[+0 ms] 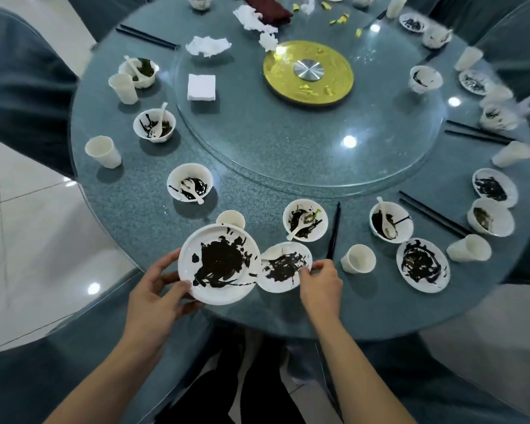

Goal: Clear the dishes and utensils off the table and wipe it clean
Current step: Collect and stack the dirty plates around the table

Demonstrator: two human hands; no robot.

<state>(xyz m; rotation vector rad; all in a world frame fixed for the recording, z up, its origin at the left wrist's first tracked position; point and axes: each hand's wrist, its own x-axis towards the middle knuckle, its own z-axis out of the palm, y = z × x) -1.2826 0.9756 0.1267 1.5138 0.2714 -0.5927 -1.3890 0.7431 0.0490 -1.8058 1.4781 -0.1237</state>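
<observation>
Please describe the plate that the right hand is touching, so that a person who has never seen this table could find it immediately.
Start at the near edge of the round grey table, where two hands meet. The right hand pinches the smaller plate, smeared with dark sauce. The larger plate held by the left hand overlaps its left rim.

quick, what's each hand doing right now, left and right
Left hand: holding the larger stained plate by its rim.
Right hand: pinching the rim of the smaller stained plate on the table.
</observation>
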